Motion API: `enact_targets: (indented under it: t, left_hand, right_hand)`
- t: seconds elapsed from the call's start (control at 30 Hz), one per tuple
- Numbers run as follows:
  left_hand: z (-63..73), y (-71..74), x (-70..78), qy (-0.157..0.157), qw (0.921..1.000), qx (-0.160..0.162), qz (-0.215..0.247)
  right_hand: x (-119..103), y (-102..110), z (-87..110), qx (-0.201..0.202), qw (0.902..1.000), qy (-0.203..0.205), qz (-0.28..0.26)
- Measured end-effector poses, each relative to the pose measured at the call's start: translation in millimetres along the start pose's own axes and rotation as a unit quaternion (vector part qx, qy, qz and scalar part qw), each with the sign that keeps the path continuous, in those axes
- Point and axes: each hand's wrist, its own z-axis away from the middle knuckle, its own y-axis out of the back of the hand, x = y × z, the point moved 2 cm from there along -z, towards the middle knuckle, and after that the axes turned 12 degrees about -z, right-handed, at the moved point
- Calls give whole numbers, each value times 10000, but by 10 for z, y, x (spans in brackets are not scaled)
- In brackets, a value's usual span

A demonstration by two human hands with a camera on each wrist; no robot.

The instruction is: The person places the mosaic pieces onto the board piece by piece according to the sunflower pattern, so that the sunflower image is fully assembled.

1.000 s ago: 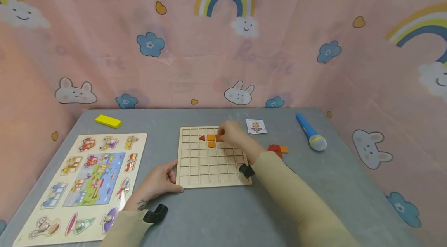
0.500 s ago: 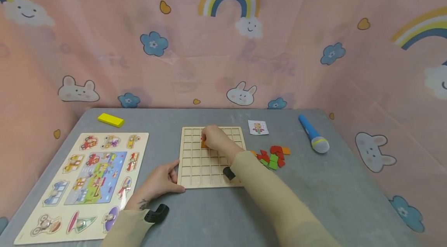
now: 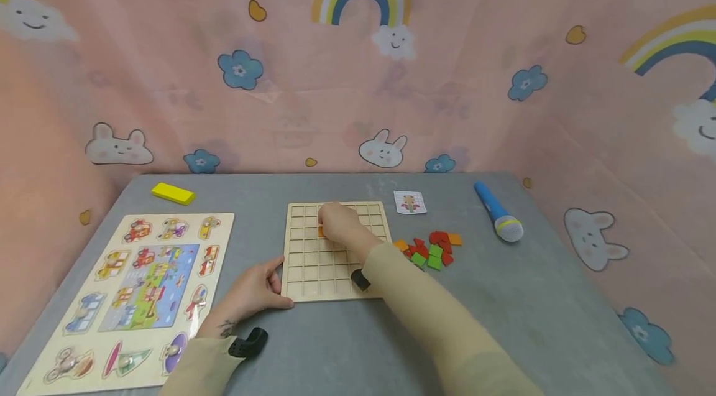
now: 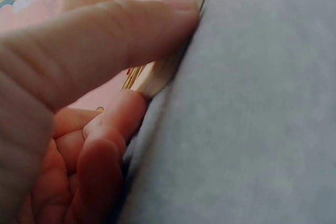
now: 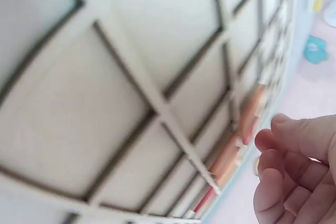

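A square wooden grid board [image 3: 304, 265] lies on the table. My left hand [image 3: 257, 287] holds its near left corner, with the thumb [image 4: 157, 24] on the edge and the fingers curled beside it. My right hand [image 3: 342, 223] is over the upper part of the board. Its fingers are curled, thumb tip near index fingertip, and no piece shows between them. An orange piece [image 3: 321, 232] peeks out left of this hand; the rest of the pieces there are hidden in the head view. The right wrist view shows orange pieces [image 5: 226, 157] and a red piece [image 5: 205, 201] set in the grid.
Loose green pieces [image 3: 434, 257], red pieces [image 3: 439, 237] and an orange piece [image 3: 455, 239] lie right of the board. Behind them is a picture card [image 3: 410, 202]. A toy microphone [image 3: 499, 212] lies far right. Leftward are a vehicle puzzle [image 3: 215, 244] and a yellow block [image 3: 173, 193].
My right hand has moved left across the board, from the right side of the orange pieces to over them, uncovering the loose pieces at right. The left hand stays at the corner.
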Motion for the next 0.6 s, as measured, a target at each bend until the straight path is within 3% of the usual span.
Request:
enact_targets:
  t: [0.1, 0.2, 0.43, 0.6]
  left_hand:
    - [4, 1, 4, 88, 9999, -34, 39]
    - [8, 8, 11, 125, 9999, -48, 32]
    - [17, 23, 16, 92, 9999, 14, -87]
    - [10, -1, 40, 50, 9999, 6, -102]
  right_hand:
    - [38, 153, 105, 90, 9992, -108, -369]
    - [224, 366, 251, 396, 9970, -140, -657]
    - [1173, 741, 631, 943, 9899, -584, -888]
    - [1780, 800, 937, 602, 9854, -1417, -733]
